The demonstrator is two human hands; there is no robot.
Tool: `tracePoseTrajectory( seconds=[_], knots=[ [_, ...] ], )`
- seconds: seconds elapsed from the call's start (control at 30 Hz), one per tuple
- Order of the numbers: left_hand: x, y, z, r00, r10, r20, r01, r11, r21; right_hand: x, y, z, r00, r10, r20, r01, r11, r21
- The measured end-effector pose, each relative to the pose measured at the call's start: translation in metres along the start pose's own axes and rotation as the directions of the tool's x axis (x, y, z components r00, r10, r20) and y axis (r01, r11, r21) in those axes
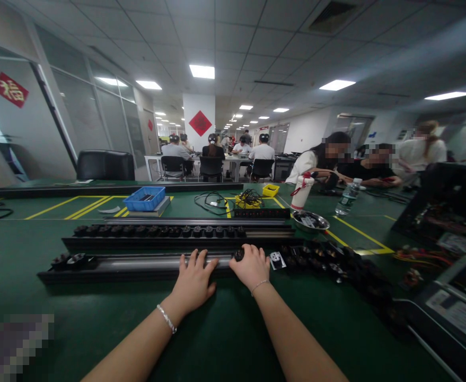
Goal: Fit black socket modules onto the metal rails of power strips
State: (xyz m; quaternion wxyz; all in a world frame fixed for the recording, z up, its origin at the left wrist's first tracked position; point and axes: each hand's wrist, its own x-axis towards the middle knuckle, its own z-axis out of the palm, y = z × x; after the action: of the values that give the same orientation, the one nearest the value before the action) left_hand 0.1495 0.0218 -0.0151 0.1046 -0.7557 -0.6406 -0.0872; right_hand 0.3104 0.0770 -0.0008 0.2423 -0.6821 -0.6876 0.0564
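A long black rail with a smooth grey channel lies across the green table in front of me. A few black socket modules sit at its left end. My left hand rests on the rail near its middle, fingers spread, holding nothing. At the rail's right part, my right hand has its fingers round a round black module. Behind is a second rail with a row of several black modules. Right of my right hand lies a module with a white face, beside a pile of black modules.
Farther back stand a blue bin, a yellow tray, tangled black cables, a metal bowl, a white tumbler and a water bottle. Electronic equipment bounds the right side. People sit across the table at the right.
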Motion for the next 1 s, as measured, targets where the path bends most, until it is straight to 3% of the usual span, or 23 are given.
tracePoseTrajectory(
  seconds=[0.3,1.0],
  knots=[
    [-0.001,-0.004,0.006,0.996,0.041,-0.081,-0.039,0.999,0.024,0.002,-0.001,-0.011,0.99,0.083,0.114,-0.082,0.997,-0.012],
    [-0.001,-0.004,0.004,0.996,0.047,-0.079,-0.047,0.999,0.005,0.015,0.022,-0.009,0.991,0.101,0.086,-0.11,0.988,0.109]
  ],
)
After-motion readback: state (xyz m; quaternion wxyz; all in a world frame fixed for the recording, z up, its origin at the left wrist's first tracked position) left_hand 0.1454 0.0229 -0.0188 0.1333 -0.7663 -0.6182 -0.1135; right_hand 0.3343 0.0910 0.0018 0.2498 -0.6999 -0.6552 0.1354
